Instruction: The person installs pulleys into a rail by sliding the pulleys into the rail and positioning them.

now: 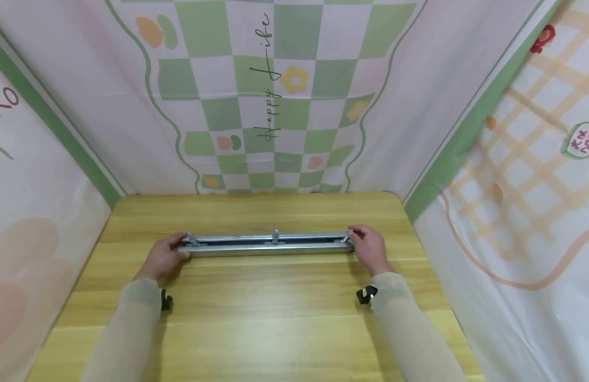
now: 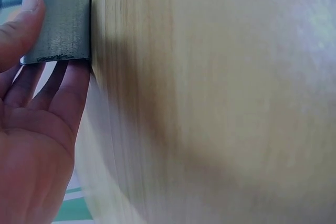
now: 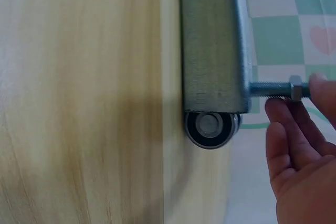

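Note:
A long galvanized steel track point(image 1: 270, 249) lies across the wooden table, its slot facing up. Bolts stand up from the slot near both ends and at the middle, the middle bolt point(image 1: 276, 236) free of either hand. My left hand point(image 1: 163, 257) grips the track's left end, thumb on one side and fingers reaching behind. At the other end, my right hand point(image 1: 369, 246) pinches the upright bolt point(image 3: 262, 89) with a nut point(image 3: 295, 88) on it. In the right wrist view a round roller point(image 3: 209, 126) pokes partly out of the track's end. The rollers deeper inside are hidden.
The wood-grain table point(image 1: 275, 318) has rounded far corners. A printed cloth point(image 1: 256, 116) with green and white checks hangs behind it, and more cloth hangs at both sides. Each wrist wears a small black device point(image 1: 367, 294).

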The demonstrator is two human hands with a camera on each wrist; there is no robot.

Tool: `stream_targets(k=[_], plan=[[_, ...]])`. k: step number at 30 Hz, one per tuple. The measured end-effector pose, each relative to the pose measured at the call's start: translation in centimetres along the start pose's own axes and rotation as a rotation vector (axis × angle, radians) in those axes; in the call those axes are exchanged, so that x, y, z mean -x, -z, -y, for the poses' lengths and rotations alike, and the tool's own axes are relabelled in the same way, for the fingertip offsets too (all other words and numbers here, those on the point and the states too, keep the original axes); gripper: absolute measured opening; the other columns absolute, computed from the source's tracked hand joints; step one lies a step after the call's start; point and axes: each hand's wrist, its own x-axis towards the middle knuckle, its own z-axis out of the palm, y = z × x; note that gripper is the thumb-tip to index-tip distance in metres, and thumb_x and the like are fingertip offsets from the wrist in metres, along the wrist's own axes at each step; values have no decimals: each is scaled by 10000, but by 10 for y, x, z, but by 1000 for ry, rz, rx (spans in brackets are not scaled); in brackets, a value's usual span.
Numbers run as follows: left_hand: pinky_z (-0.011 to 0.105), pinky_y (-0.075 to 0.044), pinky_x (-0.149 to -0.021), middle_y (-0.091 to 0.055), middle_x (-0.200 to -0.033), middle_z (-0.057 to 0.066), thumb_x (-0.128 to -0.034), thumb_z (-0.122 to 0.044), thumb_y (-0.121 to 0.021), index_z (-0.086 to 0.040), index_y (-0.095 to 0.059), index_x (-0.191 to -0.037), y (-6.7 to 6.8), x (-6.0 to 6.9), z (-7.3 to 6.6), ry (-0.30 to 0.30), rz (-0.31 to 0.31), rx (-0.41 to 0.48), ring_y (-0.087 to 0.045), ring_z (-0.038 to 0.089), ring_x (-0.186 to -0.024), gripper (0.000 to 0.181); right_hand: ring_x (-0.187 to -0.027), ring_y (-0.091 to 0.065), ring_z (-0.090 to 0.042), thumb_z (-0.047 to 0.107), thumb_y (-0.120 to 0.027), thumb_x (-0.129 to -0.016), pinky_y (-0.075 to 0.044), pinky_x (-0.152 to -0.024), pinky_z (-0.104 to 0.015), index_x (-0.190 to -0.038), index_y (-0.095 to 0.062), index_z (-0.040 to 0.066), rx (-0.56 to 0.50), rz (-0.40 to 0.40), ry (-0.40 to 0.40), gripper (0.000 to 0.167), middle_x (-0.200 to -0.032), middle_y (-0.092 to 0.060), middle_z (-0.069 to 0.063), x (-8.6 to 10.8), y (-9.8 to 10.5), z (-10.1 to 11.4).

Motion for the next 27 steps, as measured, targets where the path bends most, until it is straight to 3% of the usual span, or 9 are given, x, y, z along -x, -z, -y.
stream_targets(k=[10, 19, 27], plan=[[671, -199, -1115, -322, -1553, 244, -928, -210, -692, -91, -374, -1534, 3, 1, -3, -3, 16, -6, -264, 500, -1398, 695, -1005, -624, -282, 222, -593, -1008, -551, -815, -441, -1246, -676, 60, 29, -4, -4, 299, -1127, -688, -130, -1, -6, 7], [673, -206, -1111, -342, -1542, 246, -915, -220, -706, -85, -384, -1528, 4, -3, 2, -18, 15, 1, -279, 502, -1390, 705, -1014, -632, -284, 209, -621, -993, -537, -844, -450, -1225, -699, 55, 42, 36, 55, 289, -1133, -696, -132, 0, -22, 21], [675, -198, -1113, -328, -1553, 238, -912, -215, -705, -89, -389, -1527, 3, -1, 2, -10, 13, 24, -265, 499, -1398, 703, -989, -629, -280, 196, -618, -987, -537, -828, -450, -1224, -695, 40, 42, 24, 77, 294, -1125, -693, -138, 2, -28, 24]])
